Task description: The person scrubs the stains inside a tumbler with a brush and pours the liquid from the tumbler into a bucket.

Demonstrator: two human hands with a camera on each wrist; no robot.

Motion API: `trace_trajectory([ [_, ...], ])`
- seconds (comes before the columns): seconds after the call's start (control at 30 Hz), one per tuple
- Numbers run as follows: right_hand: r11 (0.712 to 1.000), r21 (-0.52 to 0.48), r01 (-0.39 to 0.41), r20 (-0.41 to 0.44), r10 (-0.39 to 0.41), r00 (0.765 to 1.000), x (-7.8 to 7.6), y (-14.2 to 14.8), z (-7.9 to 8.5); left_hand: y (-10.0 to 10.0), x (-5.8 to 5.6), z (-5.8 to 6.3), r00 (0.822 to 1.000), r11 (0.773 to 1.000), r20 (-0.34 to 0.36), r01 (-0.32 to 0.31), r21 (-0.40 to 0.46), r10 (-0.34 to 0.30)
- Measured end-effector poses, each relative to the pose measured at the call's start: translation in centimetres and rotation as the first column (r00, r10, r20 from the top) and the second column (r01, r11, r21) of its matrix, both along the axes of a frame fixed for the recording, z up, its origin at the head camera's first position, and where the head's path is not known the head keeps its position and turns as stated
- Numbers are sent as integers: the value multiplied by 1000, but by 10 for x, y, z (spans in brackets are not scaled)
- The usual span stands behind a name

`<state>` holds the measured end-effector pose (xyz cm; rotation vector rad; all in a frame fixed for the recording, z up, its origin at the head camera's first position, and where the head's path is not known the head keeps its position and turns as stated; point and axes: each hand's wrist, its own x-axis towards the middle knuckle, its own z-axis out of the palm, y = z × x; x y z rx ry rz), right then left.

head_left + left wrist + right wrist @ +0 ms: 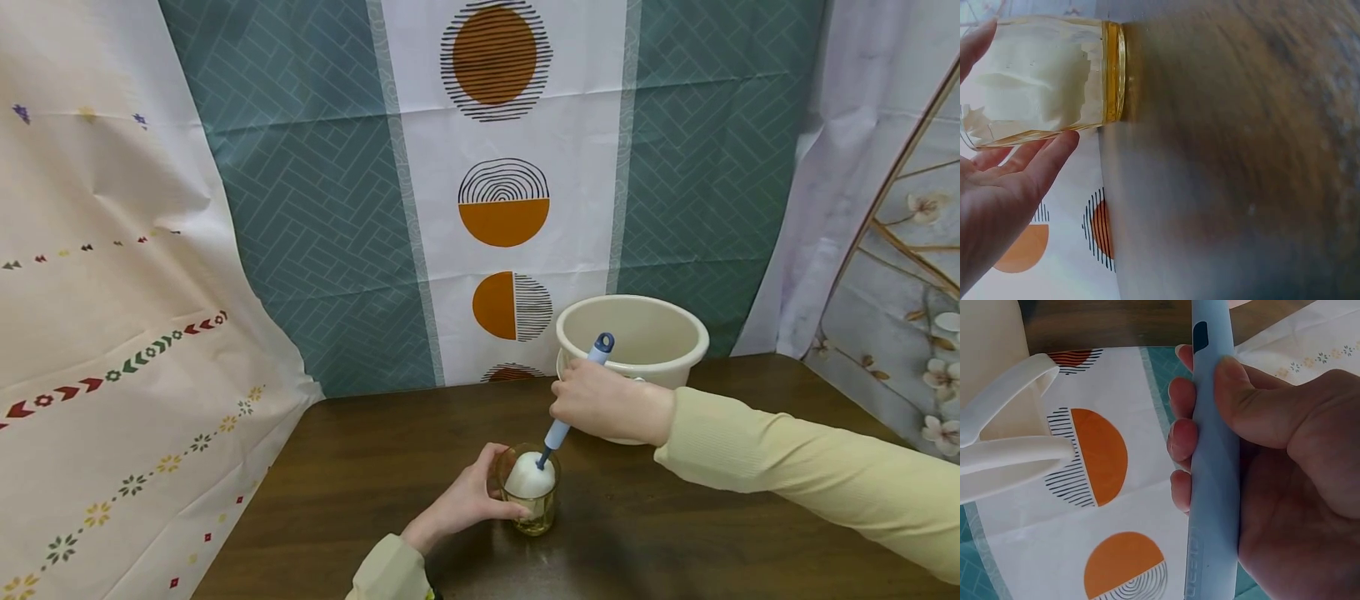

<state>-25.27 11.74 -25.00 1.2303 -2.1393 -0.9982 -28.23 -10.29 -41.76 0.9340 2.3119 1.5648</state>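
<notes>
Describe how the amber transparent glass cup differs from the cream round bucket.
The amber transparent glass cup is see-through; the cream round bucket is opaque. The cup is small, while the bucket is clearly wider and taller. The left grip holds the cup nearer the camera; the bucket stands farther back on the dark brown wooden table. Both have round mouths facing up.

The glass point(537, 517) is see-through yellow. The sponge brush point(557, 435) has a white head point(528, 482) and a light blue handle point(598, 355), dark blue at the end. The bucket point(667, 377) is cream, the table point(375, 450) dark brown, the sleeves point(780, 454) pale yellow. The back cloth point(510, 140) is green and white, with orange rounds and black stripes.
</notes>
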Motion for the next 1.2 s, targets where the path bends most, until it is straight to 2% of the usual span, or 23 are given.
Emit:
trace_trajectory([
  [0.37, 999, -8, 41, -67, -41, 997, 6, -6, 2, 0, 2, 1, 1000, 1000, 7, -25, -12, 25],
  [0.5, 998, -34, 58, -63, -60, 996, 10, -12, 3, 0, 2, 2, 1000, 1000, 8, -22, -16, 22],
  [0.77, 993, -8, 114, -104, -115, 988, 18, -19, 7, 1, 1, 3, 1000, 1000, 7, -17, -25, 17],
  [1.03, 991, 13, 132, -95, -131, 987, 19, -23, 13, 0, 0, 2, 1000, 999, 17, -1, -35, 2],
  [1.2, 989, 62, 135, -50, -132, 990, 16, -20, 19, -1, 0, 3, 1000, 999, 15, 11, -43, -11],
])
